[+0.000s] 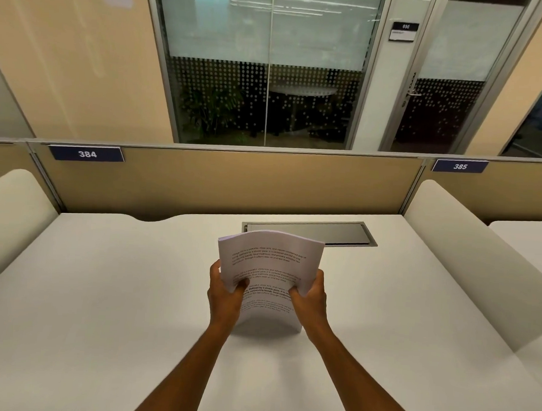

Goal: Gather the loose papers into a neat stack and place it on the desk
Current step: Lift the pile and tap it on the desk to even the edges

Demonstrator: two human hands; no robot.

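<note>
A stack of white printed papers (268, 261) stands upright on its bottom edge on the white desk (108, 291), near the middle. The sheets bow backward at the top and look roughly aligned. My left hand (226, 292) grips the stack's left side, thumb on the front page. My right hand (310, 297) grips the right side the same way. Both forearms reach in from the bottom of the view. No loose sheets lie elsewhere on the desk.
A grey cable hatch (309, 232) is set into the desk just behind the papers. Rounded white side dividers (468, 247) flank the desk, the left divider (9, 210) too. A tan partition (227, 178) with plates 384 and 385 closes the back.
</note>
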